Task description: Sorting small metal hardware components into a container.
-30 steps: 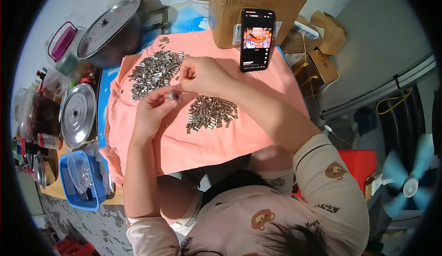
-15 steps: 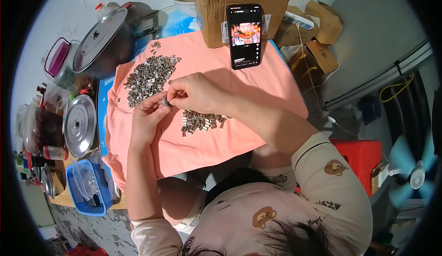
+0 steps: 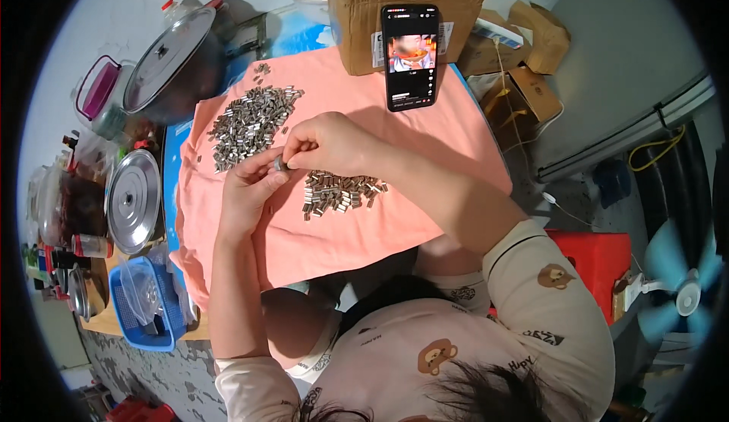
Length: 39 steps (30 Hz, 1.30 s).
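Over the pink cloth [image 3: 364,232], my left hand [image 3: 249,186] pinches a small, round, grey metal piece [image 3: 281,164] between thumb and fingers. My right hand [image 3: 334,145] meets it from the right, its fingertips closed at the piece's edge; whatever they hold is too small to make out. Beyond my left hand lies a large heap of small silvery metal cylinders [image 3: 254,122]. A smaller pile of similar cylinders [image 3: 342,192] rests just below my right hand, partly covered by the wrist. A few loose ones [image 3: 262,70] sit past the large heap.
A phone [image 3: 411,57] with a lit screen leans against a cardboard box [image 3: 361,12] at the far side. Left of the cloth stand a lidded pot [image 3: 171,61], a metal lid [image 3: 134,203] and a blue basket [image 3: 125,308]. A fan [image 3: 687,297] stands at right.
The whole view has shifted slightly. Both hands stay together at the round piece, with the right fingertips a little differently placed on it. The phone's picture has changed.
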Each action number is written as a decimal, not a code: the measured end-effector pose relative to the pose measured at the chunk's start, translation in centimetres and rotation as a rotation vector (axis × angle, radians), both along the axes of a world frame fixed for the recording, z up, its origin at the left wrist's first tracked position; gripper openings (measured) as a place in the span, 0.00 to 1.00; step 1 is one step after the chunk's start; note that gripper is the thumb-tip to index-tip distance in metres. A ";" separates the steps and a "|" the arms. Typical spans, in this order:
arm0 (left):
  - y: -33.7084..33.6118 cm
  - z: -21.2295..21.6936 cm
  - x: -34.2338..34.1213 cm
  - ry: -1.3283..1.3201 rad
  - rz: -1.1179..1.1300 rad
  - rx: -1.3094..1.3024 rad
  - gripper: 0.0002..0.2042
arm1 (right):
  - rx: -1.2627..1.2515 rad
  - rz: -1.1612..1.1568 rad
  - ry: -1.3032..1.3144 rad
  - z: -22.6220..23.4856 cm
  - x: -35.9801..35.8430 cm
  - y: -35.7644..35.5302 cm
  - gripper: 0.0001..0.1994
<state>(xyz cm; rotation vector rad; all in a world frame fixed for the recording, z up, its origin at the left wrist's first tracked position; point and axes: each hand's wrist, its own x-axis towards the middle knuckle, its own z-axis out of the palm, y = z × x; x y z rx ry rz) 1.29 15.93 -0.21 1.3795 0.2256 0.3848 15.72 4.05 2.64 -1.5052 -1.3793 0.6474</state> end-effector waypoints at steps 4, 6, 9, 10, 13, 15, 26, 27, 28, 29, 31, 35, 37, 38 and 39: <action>-0.8 1.1 0.2 0.011 -0.037 0.034 0.16 | -0.105 -0.005 0.064 -0.8 0.8 0.2 0.06; -1.1 1.1 0.4 0.006 -0.072 -0.006 0.16 | -0.187 0.045 0.045 -0.7 1.6 0.1 0.06; -0.9 0.4 0.2 0.031 -0.084 0.017 0.17 | -0.136 0.034 0.364 -0.7 2.7 0.4 0.04; -1.0 0.7 0.2 0.040 -0.065 0.022 0.17 | -0.141 0.043 0.363 -0.8 3.0 0.5 0.04; -0.2 0.2 0.1 0.044 -0.035 0.014 0.16 | -0.112 -0.027 0.249 -0.4 2.6 0.4 0.05; 0.0 0.2 0.1 -0.039 -0.058 -0.108 0.16 | -0.098 -0.006 0.253 -0.4 2.3 0.5 0.05; -0.2 0.4 0.0 -0.154 -0.167 -0.337 0.15 | -0.107 -0.077 0.237 -0.7 2.5 0.7 0.06; 0.0 -0.2 0.1 -0.124 -0.153 -0.193 0.15 | -0.141 -0.102 0.225 -0.8 2.4 0.8 0.05; -0.1 -0.1 0.5 -0.097 -0.143 -0.049 0.15 | -0.141 -0.101 0.223 -0.9 2.5 1.0 0.05; -0.5 -0.1 0.6 -0.001 -0.166 -0.003 0.15 | -0.122 -0.153 0.118 -1.3 2.6 1.2 0.05; -0.9 0.5 0.6 0.017 -0.173 -0.028 0.15 | -0.101 -0.204 0.016 -2.0 2.7 2.2 0.05; -0.9 0.4 0.5 0.031 -0.179 -0.042 0.15 | 0.008 -0.185 -0.487 -2.5 2.4 4.0 0.07; -0.7 0.0 0.6 0.039 -0.198 0.005 0.15 | 0.043 -0.169 -0.669 -2.4 2.2 4.1 0.07; -0.6 0.0 0.7 0.048 -0.220 0.050 0.15 | 0.043 -0.169 -0.672 -2.5 2.4 4.2 0.07; -0.7 0.0 0.7 0.045 -0.222 0.051 0.15 | 0.065 -0.152 -0.724 -2.6 2.6 4.4 0.07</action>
